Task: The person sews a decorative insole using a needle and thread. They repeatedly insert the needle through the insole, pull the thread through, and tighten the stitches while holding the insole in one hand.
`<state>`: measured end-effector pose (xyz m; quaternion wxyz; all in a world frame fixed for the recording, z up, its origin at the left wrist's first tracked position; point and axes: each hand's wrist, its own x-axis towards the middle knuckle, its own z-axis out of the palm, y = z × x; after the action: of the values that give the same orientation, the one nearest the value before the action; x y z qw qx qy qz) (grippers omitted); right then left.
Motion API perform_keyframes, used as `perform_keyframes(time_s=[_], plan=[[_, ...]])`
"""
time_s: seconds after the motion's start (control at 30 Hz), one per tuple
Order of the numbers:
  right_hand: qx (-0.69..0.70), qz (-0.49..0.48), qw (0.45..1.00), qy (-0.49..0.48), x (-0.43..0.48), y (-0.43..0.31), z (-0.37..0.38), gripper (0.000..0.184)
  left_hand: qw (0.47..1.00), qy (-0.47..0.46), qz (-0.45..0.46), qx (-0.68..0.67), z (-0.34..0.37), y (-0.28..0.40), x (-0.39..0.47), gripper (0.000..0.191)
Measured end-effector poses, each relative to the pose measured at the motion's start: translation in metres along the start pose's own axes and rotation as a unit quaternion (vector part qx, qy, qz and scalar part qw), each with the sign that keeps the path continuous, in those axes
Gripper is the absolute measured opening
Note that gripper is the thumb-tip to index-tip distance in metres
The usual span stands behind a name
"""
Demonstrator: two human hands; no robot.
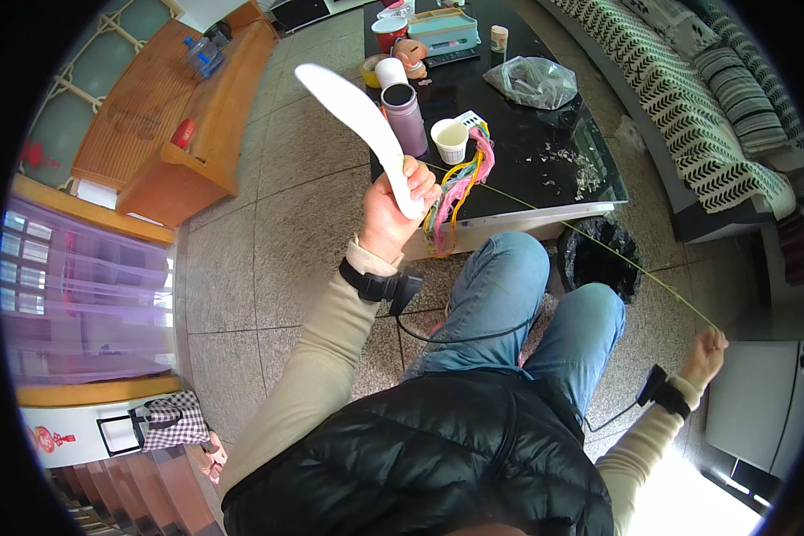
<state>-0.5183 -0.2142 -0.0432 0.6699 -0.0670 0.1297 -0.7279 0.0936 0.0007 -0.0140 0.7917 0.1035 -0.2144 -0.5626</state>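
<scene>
My left hand (398, 204) grips a white curved flat piece, which looks like a shoe insole (356, 119), by its narrower end, with the rest rising up and to the left. From that hand a thin green thread (576, 231) runs taut across the table's near edge and over the bin. Far out to the right, my right hand (705, 354) pinches the thread's other end between closed fingers. A bundle of pink, yellow and teal embroidery thread (480, 159) hangs over the table edge beside my left hand. Close to the bundle stands a white paper cup (449, 141).
A black glossy table (522, 181) bears a purple tumbler (405, 120), a clear plastic bag (534, 82), a teal box (444, 30) and scattered white scraps (586, 171). A black-lined bin (596, 258) stands by my knees. A sofa (670, 94) lies right, a wooden bench (174, 107) left.
</scene>
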Motion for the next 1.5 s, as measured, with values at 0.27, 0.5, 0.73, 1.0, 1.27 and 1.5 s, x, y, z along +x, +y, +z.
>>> perform_keyframes(time_s=[0.27, 0.5, 0.73, 1.0, 1.27, 1.5], plan=[[-0.278, -0.035, 0.950, -0.137, -0.103, 0.128, 0.140, 0.012, 0.981, -0.079, -0.177, -0.029, 0.038, -0.044, 0.000, 0.024], [-0.562, 0.061, 0.732, -0.380, -0.174, 0.259, 0.201, 0.013, 0.951, -0.131, -0.278, -0.032, 0.078, -0.070, -0.005, 0.034], [-0.633, -0.131, 0.582, -0.494, -0.187, 0.280, 0.205, 0.017, 0.945, -0.108, -0.308, -0.016, 0.085, -0.074, -0.014, 0.049], [-0.626, -0.130, 0.588, -0.496, -0.186, 0.281, 0.200, 0.017, 0.946, -0.095, -0.311, -0.007, 0.082, -0.076, -0.017, 0.056], [-0.650, -0.165, 0.542, -0.507, -0.187, 0.278, 0.203, 0.017, 0.942, -0.125, -0.310, -0.038, 0.078, -0.077, -0.018, 0.040], [-0.672, -0.280, 0.439, -0.527, -0.182, 0.272, 0.201, 0.017, 0.946, -0.115, -0.268, 0.139, 0.083, -0.078, -0.018, 0.029]])
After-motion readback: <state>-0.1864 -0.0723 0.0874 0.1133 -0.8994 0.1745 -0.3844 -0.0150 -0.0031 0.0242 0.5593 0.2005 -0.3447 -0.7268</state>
